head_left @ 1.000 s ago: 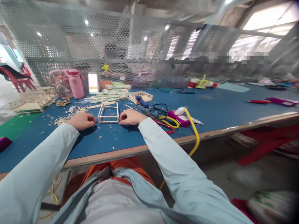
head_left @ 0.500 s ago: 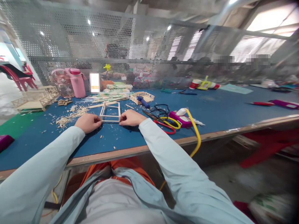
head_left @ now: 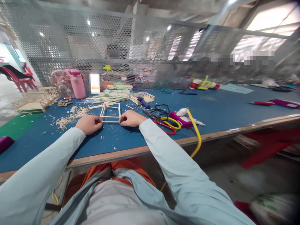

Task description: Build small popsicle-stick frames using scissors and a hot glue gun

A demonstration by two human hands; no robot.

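Observation:
A small box-shaped frame of thin wooden sticks stands on the blue table in front of me. At its left corner, my left hand is closed with the fingertips on the frame. My right hand pinches the opposite lower corner. To the right of that hand lie scissors with red and yellow handles, next to a purple box-like thing with a white and yellow piece on it. A blue tool, perhaps a glue gun, rests against a shallow wooden tray-like piece.
Wood scraps are scattered left of the frame. Behind them are peanuts, a pink bottle and a pile of wrapped sticks. Larger stick models stand at far left. A perforated metal screen closes off the back.

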